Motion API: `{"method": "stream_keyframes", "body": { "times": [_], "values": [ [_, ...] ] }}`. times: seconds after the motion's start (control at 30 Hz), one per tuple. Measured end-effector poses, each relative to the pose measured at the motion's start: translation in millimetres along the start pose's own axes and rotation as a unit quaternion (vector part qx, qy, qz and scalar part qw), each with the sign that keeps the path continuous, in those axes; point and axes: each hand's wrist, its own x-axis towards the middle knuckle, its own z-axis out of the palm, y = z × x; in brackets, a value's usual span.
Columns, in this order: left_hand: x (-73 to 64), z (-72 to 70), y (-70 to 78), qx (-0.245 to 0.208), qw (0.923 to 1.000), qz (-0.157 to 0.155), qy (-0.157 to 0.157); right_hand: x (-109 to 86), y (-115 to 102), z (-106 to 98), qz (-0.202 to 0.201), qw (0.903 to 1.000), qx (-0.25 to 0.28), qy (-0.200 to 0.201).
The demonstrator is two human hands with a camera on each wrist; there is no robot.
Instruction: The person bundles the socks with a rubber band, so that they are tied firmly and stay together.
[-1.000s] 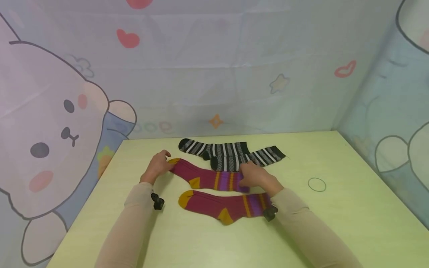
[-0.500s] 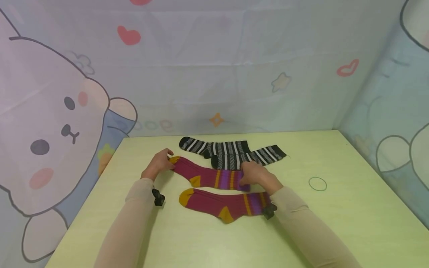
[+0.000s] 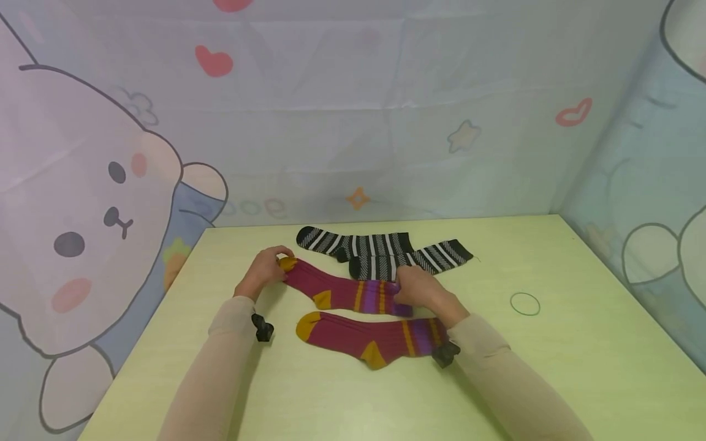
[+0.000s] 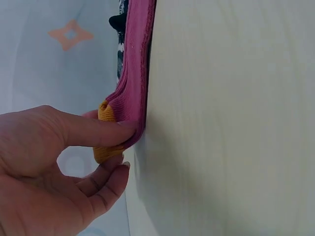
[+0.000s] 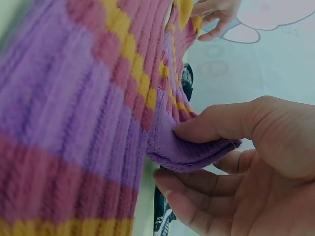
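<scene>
A maroon sock (image 3: pixel 342 291) with a mustard toe and heel and a purple striped cuff stretches between both hands. My left hand (image 3: pixel 266 267) pinches its mustard toe (image 4: pixel 109 115) between thumb and fingers, as the left wrist view shows. At the other end my right hand (image 3: pixel 420 288) pinches the purple cuff (image 5: pixel 184 147), thumb on top and fingers below. Nearer the body lies a matching maroon sock (image 3: pixel 353 337), flat, its cuff end partly behind the right wrist's camera. Just beyond the held sock are two black-and-white striped socks (image 3: pixel 375 245), one overlapping the other.
A thin dark ring-shaped band (image 3: pixel 525 304) lies on the pale table (image 3: pixel 595 367) to the right. A printed cloth backdrop (image 3: pixel 331 122) with hearts, stars and a cartoon animal rises behind the table's far edge and along both sides.
Left fingers have closed in a little further over the sock's toe. The right hand keeps its pinch on the cuff, and the socks lie nearly as before.
</scene>
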Motion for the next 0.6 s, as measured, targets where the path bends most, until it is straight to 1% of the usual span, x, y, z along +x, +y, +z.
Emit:
{"method": "stream_keyframes", "body": {
  "times": [0.07,0.1,0.2,0.3,0.37,0.47,0.6],
  "values": [
    [0.5,1.1,-0.9,-0.011,0.9999,-0.001,-0.003,-1.7,-0.2,0.3,-0.011,0.9997,0.015,0.015],
    [0.5,1.4,-1.1,-0.024,0.9997,-0.004,-0.005,-2.4,-0.3,0.3,-0.017,0.9992,0.026,0.025],
    [-0.4,1.7,-1.2,-0.073,0.9971,-0.011,-0.016,-3.9,-1.1,0.5,-0.038,0.9957,0.062,0.057],
    [-1.9,0.9,-0.9,-0.129,0.9913,-0.019,-0.023,-4.6,-2.6,0.4,-0.066,0.9889,0.098,0.091],
    [-2.5,0.2,-1.5,-0.145,0.9889,-0.022,-0.023,-5.0,-3.6,-0.2,-0.084,0.9839,0.115,0.108],
    [-2.5,-0.3,-2.5,-0.153,0.9877,-0.025,-0.022,-5.7,-5.0,-1.8,-0.102,0.9790,0.125,0.124],
    [-3.8,-1.4,-1.5,-0.158,0.9867,-0.031,-0.024,-6.1,-6.4,-3.3,-0.109,0.9794,0.115,0.125]
  ]
}}
